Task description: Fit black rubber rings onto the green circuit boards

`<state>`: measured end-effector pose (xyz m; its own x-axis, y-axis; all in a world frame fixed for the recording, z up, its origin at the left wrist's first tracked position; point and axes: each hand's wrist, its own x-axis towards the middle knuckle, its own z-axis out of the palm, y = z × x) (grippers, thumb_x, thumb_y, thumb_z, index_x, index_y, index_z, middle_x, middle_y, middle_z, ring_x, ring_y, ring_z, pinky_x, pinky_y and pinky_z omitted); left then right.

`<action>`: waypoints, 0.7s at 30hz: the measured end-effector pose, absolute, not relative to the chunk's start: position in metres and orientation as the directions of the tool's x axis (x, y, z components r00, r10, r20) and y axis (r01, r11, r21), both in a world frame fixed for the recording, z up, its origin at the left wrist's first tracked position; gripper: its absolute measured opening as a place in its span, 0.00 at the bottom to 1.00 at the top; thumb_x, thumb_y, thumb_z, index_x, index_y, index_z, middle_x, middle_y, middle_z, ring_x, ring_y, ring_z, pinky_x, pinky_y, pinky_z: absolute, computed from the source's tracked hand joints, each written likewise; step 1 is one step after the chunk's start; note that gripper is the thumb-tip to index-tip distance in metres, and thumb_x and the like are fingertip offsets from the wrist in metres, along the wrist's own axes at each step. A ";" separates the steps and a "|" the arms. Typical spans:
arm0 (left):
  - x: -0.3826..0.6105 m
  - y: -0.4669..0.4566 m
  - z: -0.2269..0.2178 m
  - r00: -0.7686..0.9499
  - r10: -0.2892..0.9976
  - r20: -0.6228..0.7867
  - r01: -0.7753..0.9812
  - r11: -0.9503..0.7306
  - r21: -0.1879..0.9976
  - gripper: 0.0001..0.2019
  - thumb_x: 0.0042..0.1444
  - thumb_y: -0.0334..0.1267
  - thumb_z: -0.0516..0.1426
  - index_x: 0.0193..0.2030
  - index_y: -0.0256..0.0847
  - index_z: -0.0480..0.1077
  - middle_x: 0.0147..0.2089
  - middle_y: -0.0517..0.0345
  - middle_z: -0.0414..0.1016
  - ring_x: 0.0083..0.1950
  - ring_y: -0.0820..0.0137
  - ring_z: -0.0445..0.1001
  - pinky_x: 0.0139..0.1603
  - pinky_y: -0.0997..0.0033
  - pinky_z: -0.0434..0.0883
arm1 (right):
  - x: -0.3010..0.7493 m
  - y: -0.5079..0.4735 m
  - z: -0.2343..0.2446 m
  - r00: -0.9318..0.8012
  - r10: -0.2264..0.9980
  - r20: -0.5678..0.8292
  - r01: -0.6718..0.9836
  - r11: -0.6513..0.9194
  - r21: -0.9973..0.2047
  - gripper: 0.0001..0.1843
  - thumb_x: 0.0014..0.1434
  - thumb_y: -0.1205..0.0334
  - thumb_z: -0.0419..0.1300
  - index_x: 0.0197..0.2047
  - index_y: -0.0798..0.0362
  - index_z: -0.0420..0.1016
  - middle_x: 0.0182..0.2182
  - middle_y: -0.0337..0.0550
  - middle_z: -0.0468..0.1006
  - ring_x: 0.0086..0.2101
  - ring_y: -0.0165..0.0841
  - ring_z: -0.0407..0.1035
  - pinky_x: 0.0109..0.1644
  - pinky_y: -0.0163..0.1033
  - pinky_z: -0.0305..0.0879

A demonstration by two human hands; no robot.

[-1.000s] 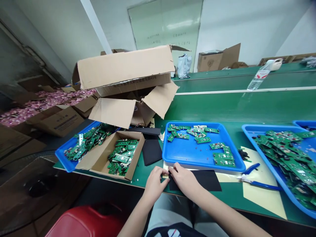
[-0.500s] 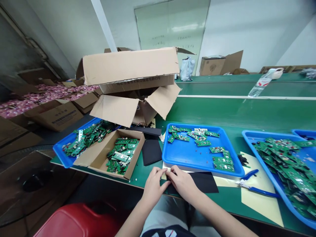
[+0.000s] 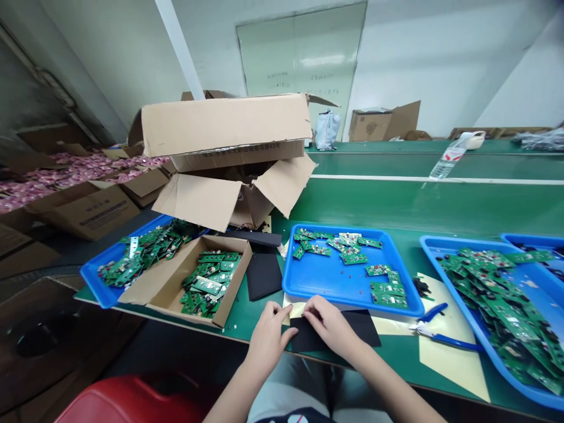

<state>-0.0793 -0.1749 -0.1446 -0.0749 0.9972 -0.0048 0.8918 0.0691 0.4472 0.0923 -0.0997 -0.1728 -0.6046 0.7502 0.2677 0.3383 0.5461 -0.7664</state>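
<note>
- Black, flat rectangular sheet (image 3: 365,329): lies along the green desk's (image 3: 399,353) near edge, partly under the right hand (image 3: 328,326).
- Left hand (image 3: 267,335): at the sheet's left end, grip parted between thumb and forefinger.
- Right hand: fingertips bunched over the sheet; cannot tell whether its grip holds anything.
- Blue-handled metal cutters (image 3: 456,342): right of the sheet.
- Blue rectangular plastic tray (image 3: 317,279): just beyond, carrying green circuit boards (image 3: 388,289).
</note>
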 end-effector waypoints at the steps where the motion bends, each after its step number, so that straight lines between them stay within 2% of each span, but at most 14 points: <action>1: -0.079 -0.176 -0.146 -0.075 0.997 0.016 0.903 0.062 0.425 0.22 0.53 0.30 0.61 0.57 0.45 0.70 0.44 0.55 0.68 0.46 0.63 0.74 0.48 0.62 0.75 | 0.099 -0.099 -0.171 -0.577 0.775 0.259 0.323 0.508 -0.799 0.08 0.65 0.64 0.50 0.34 0.51 0.66 0.28 0.40 0.72 0.29 0.33 0.71 0.34 0.38 0.71; 6: -0.068 -0.183 -0.149 -0.022 0.991 0.134 0.951 -0.021 0.309 0.27 0.56 0.25 0.56 0.63 0.40 0.62 0.52 0.44 0.67 0.54 0.54 0.71 0.53 0.51 0.73 | 0.135 -0.100 -0.168 -0.413 0.894 0.176 0.237 0.292 -0.927 0.20 0.68 0.45 0.46 0.35 0.52 0.66 0.21 0.37 0.69 0.22 0.32 0.69 0.24 0.35 0.69; 8: -0.062 -0.185 -0.149 0.078 0.983 0.168 0.957 -0.121 0.265 0.26 0.56 0.21 0.52 0.62 0.42 0.64 0.57 0.42 0.67 0.58 0.53 0.69 0.55 0.49 0.72 | 0.145 -0.101 -0.165 -0.348 0.925 0.151 0.197 0.229 -0.953 0.22 0.66 0.42 0.48 0.35 0.52 0.67 0.22 0.38 0.70 0.23 0.32 0.71 0.24 0.35 0.70; 10: -0.057 -0.186 -0.149 0.228 0.956 0.184 0.939 -0.266 0.216 0.27 0.56 0.19 0.50 0.60 0.45 0.67 0.59 0.43 0.67 0.61 0.55 0.68 0.57 0.51 0.71 | 0.152 -0.099 -0.162 -0.282 0.950 0.137 0.160 0.187 -0.969 0.23 0.63 0.40 0.51 0.35 0.52 0.68 0.24 0.41 0.72 0.25 0.34 0.72 0.26 0.37 0.72; 14: -0.052 -0.183 -0.147 0.439 0.884 0.162 0.876 -0.461 0.144 0.24 0.57 0.20 0.51 0.57 0.44 0.70 0.58 0.46 0.72 0.60 0.58 0.71 0.58 0.55 0.71 | 0.174 -0.092 -0.154 -0.119 0.985 0.126 0.097 0.138 -0.986 0.22 0.59 0.40 0.57 0.34 0.52 0.70 0.28 0.46 0.76 0.29 0.36 0.74 0.28 0.39 0.74; 17: -0.054 -0.180 -0.147 0.469 0.874 0.132 0.868 -0.483 0.113 0.24 0.56 0.20 0.52 0.56 0.42 0.70 0.58 0.45 0.73 0.58 0.57 0.73 0.57 0.54 0.72 | 0.200 -0.086 -0.145 0.049 0.989 0.139 0.049 0.137 -0.989 0.18 0.59 0.43 0.59 0.35 0.52 0.68 0.32 0.48 0.77 0.33 0.38 0.75 0.34 0.43 0.76; 21: -0.058 -0.178 -0.148 0.446 0.888 0.113 0.885 -0.456 0.089 0.27 0.53 0.17 0.50 0.57 0.41 0.70 0.59 0.43 0.73 0.58 0.56 0.72 0.56 0.53 0.72 | 0.237 -0.083 -0.120 0.306 0.931 0.198 -0.017 0.213 -0.977 0.12 0.60 0.49 0.57 0.36 0.48 0.62 0.31 0.44 0.76 0.34 0.39 0.76 0.44 0.53 0.74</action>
